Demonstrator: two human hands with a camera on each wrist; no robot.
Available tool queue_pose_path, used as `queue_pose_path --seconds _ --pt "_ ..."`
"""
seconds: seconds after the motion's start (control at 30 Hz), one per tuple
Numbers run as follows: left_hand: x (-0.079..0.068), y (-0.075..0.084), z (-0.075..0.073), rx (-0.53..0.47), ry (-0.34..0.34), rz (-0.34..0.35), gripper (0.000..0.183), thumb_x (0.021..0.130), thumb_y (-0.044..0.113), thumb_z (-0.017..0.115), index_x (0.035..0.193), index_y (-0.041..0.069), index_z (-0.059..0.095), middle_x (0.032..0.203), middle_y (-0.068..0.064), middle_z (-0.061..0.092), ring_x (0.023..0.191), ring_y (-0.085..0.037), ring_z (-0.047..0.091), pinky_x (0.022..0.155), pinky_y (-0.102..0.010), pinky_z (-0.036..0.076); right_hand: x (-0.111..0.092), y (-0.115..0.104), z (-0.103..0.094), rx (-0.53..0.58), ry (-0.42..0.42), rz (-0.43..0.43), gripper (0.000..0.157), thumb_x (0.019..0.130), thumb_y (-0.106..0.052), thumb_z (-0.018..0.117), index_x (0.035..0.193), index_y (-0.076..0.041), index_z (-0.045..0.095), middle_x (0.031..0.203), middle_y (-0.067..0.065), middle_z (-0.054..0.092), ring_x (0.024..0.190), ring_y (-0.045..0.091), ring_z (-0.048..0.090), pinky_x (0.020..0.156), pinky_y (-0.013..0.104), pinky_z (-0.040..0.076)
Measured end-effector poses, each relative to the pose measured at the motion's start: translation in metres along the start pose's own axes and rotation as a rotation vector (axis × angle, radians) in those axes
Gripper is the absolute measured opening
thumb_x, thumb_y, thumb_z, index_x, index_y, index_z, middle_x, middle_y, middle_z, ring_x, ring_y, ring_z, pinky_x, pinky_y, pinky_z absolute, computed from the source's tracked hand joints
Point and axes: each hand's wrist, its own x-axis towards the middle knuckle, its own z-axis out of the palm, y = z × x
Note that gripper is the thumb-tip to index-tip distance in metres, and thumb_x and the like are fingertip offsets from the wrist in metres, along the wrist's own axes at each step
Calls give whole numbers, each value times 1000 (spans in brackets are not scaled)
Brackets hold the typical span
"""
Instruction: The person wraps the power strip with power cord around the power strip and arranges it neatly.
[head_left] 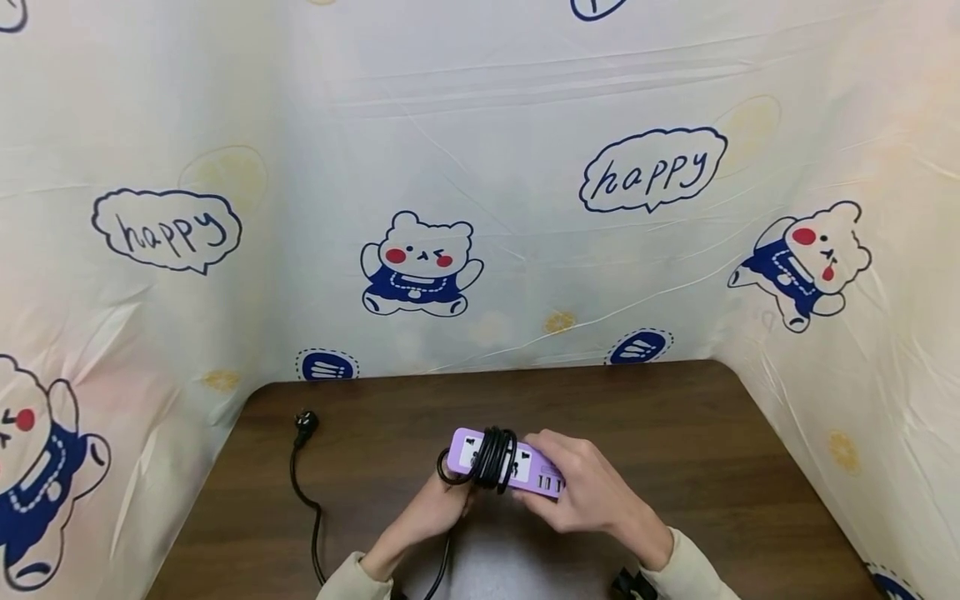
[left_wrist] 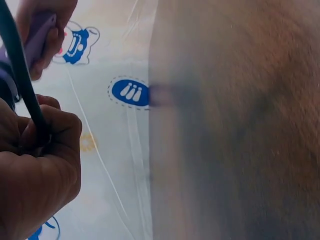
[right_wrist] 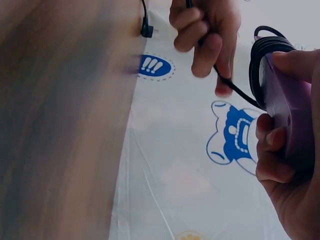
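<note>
A purple power strip (head_left: 542,478) with white socket faces and USB ports is held up over the table, tilted. Black cord (head_left: 492,458) is wound several times round its middle. My right hand (head_left: 596,490) grips the USB end, thumb and fingers on opposite sides, as the right wrist view also shows. Near the strip's other end, my left hand (head_left: 438,505) has its fingers curled round the running cord (left_wrist: 22,75). In the right wrist view the cord passes from the left hand (right_wrist: 207,37) to the coils. The cord's black plug (head_left: 305,425) lies far left on the table.
A brown wood-grain table (head_left: 645,408) lies under both hands. Behind it and at its sides hangs a pale printed sheet (head_left: 525,275) with bears and lettering. A stretch of loose cord (head_left: 315,525) runs from the plug toward the near edge. A black object (head_left: 632,585) shows by the right cuff.
</note>
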Motion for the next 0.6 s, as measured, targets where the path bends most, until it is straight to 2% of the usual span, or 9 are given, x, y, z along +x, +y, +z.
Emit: queue_pose_path --seconds 0.13,0.27,0.37,0.47,0.6 --pt "-1 -1 8 -96 -59 31 37 118 15 33 101 -9 56 78 0 51 58 2 42 51 -16 37 1 4 -5 29 5 75 50 84 -30 90 123 -9 67 98 -3 70 74 2 60 62 13 50" --pt "-6 -1 13 -157 -126 53 36 119 17 30 108 -8 53 76 3 44 54 3 38 48 -15 33 1 8 -11 63 -1 154 50 86 -32 89 125 -11 68 102 -2 73 76 2 62 63 14 51" --pt "-11 -1 13 -185 -157 50 34 119 17 30 107 -6 52 73 2 41 53 3 37 47 -15 32 2 9 -12 77 -12 187 49 85 -33 89 126 -12 68 104 -2 74 77 2 63 63 14 51" --pt "-14 -2 12 -247 -192 1 38 119 19 29 106 -11 49 72 3 40 52 3 36 47 -15 32 1 9 -11 90 -10 182 50 85 -32 90 126 -12 69 104 -1 74 77 2 63 62 14 51" --pt "-10 -9 7 -260 -202 -47 44 119 23 30 103 -15 45 69 6 38 50 2 34 45 -15 31 1 7 -10 115 25 146 50 84 -31 90 125 -13 69 103 -1 74 76 3 63 62 14 51"
